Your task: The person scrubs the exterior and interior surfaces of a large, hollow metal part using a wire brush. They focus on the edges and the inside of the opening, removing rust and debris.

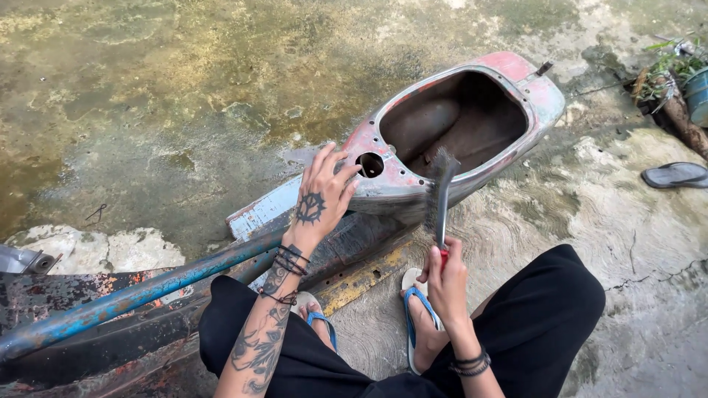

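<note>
An old scooter body shell (516, 81), faded red and grey with a hollow rusty inside, lies on wet concrete. My left hand (322, 193), tattooed on the back, rests with fingers spread on the shell's near end beside a round hole (369, 164). My right hand (445, 276) is shut on the red handle of a wire brush (439, 193), whose bristled head is blurred against the shell's near rim. My knees in black trousers and feet in blue flip-flops (417, 302) are below.
A blue, rusty frame tube (140, 291) runs from lower left toward the shell, over a worn floorboard with a yellow edge (361, 278). A loose dark sandal (675, 175) and a potted plant (682, 74) are at the right edge. Algae stains the wet ground.
</note>
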